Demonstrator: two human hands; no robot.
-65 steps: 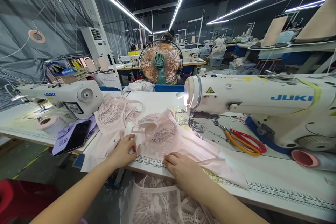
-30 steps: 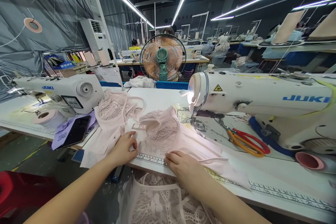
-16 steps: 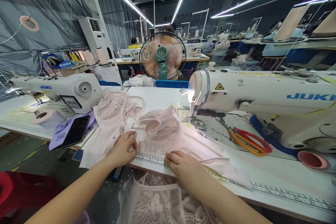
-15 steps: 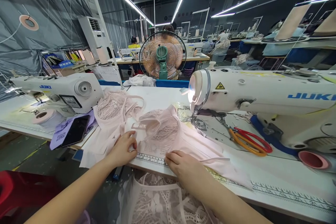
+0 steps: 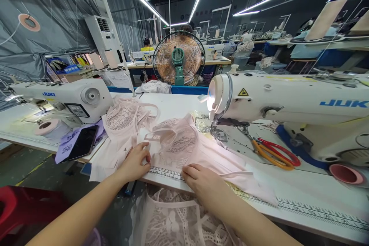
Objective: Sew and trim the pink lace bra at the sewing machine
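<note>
A pale pink lace garment (image 5: 180, 142) lies on the white table, its long plain panel stretching to the right. My left hand (image 5: 136, 163) rests at its left lower edge, thumb and fingertips curled close together on the cloth. Against the lower edge near the printed ruler is my right hand (image 5: 198, 178), fingers pressed together on the fabric. Another pink lace piece (image 5: 121, 117) lies behind and left of my left hand. More lace fabric (image 5: 173, 219) hangs below the table edge, between my forearms.
A white sewing machine (image 5: 259, 96) stands at the right, with orange and red scissors (image 5: 273, 153) beside it. At the left are another sewing machine (image 5: 77, 100), a thread cone (image 5: 52, 128) and a black phone (image 5: 83, 142). A fan (image 5: 178, 59) stands behind the table.
The head view has shifted very slightly. Both hands and the garment stay in nearly the same place.
</note>
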